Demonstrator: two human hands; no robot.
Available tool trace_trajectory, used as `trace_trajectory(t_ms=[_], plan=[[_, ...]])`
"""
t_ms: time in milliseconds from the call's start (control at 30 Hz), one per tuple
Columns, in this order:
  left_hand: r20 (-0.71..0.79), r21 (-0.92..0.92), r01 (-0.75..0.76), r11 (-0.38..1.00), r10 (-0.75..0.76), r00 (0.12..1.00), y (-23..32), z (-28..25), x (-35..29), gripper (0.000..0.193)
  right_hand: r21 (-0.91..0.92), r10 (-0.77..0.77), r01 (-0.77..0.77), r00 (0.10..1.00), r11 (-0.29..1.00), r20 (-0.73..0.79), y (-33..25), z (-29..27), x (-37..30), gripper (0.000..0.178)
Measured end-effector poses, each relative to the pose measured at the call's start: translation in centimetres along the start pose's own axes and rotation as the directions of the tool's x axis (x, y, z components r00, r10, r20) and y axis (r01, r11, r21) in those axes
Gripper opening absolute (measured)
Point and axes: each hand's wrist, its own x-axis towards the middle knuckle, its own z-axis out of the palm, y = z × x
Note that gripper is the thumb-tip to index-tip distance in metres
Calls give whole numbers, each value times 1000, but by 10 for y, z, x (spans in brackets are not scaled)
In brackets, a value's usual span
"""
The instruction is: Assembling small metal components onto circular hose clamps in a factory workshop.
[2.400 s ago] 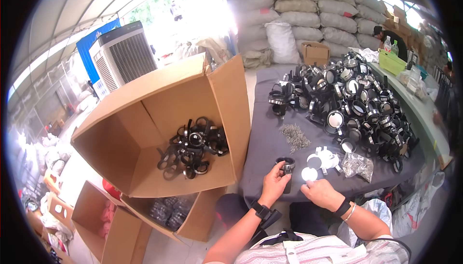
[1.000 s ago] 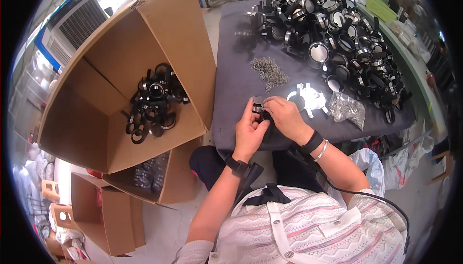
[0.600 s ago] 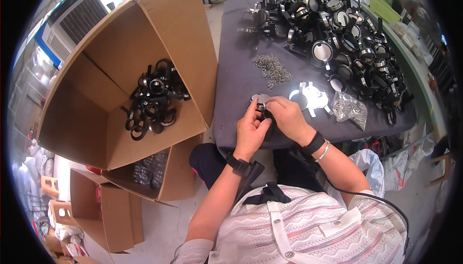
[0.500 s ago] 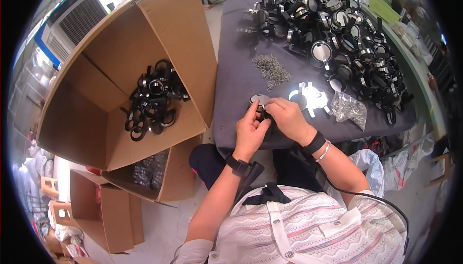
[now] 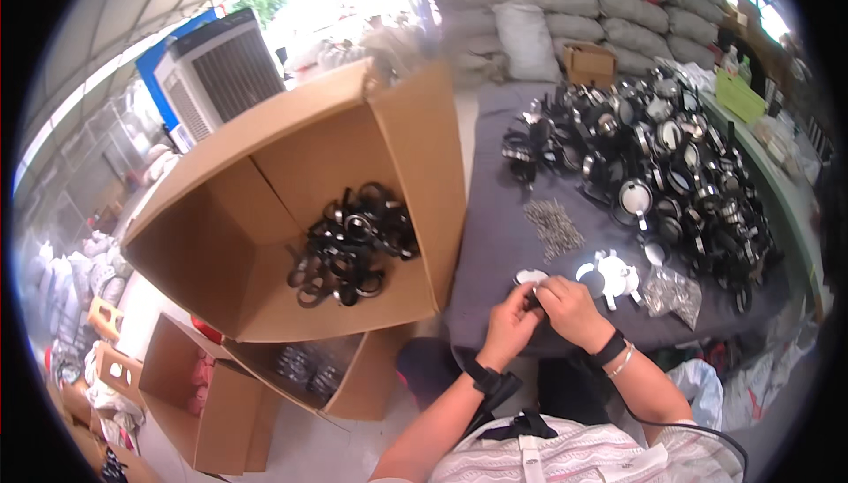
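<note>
Both hands meet at the near edge of the grey cloth-covered table (image 5: 495, 218). My left hand (image 5: 513, 326) is closed around the near side of a small round piece (image 5: 530, 277) with a pale disc face and a dark band. Against the same piece, the fingers of my right hand (image 5: 574, 311) are pinched together; the exact point of contact is hidden. Just beyond my right hand lie shiny flat round metal parts with tabs (image 5: 616, 276). A loose pile of small metal hardware (image 5: 554, 229) is farther off. To the right rests a clear plastic bag of small metal pieces (image 5: 673, 296).
A large heap of black-and-silver round pieces (image 5: 654, 147) covers the table's far right. At left stands a big open carton (image 5: 238, 302) with similar black rings (image 5: 349, 249) inside. More cartons (image 5: 234, 426) sit below it. Stacked sacks (image 5: 556, 2) and an air cooler (image 5: 225, 72) stand behind.
My view has tilted up and turned left, so the scene sits lower and farther right. Both hands stay together on the round piece.
</note>
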Motion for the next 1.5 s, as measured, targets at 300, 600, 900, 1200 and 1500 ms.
trace_trajectory(t_ms=[300, 600, 900, 1200, 1500], plan=[[-102, 78, -11, 997, 19, 995, -4, 4, 4, 27, 29, 35, -36, 998, 999, 47, 1, -6, -1, 10], [-153, 32, -21, 999, 26, 988, -16, 7, 8, 20, 569, 685, -597, 724, 566, 79, 68, -37, 15, 10], [-154, 13, 34, 999, -32, 988, -9, 4, 7, 18, 114, 490, -528, 835, 842, 251, 100, -11, 27, 13], [-157, -4, 55, 998, -55, 986, -2, 6, 5, 17, 7, 600, -626, 752, 780, 273, 123, -40, 21, 12], [-185, 43, 52, 998, -43, 982, -3, 7, 5, 17, -7, 445, -457, 861, 889, 246, 87, 7, 15, 22]])
